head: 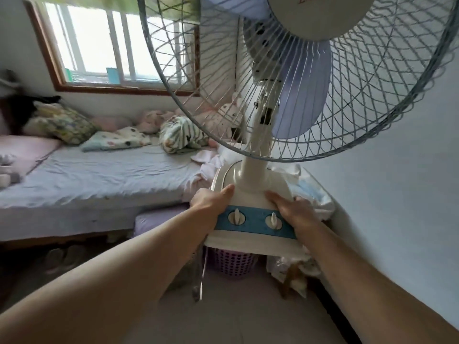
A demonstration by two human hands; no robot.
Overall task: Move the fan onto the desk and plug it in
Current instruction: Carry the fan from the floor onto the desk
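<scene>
Both forearms are bare from the frame's lower edge to the wrists, with no sleeve reaching into view. The left hand and right hand are bare too (neither glove, ring nor watch shows).

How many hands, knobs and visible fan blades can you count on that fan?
Hands gripping the base: 2, left hand and right hand
Knobs on the blue panel: 2, left knob and right knob
Blue blades clearly visible: 2, and
Total: 6
</scene>
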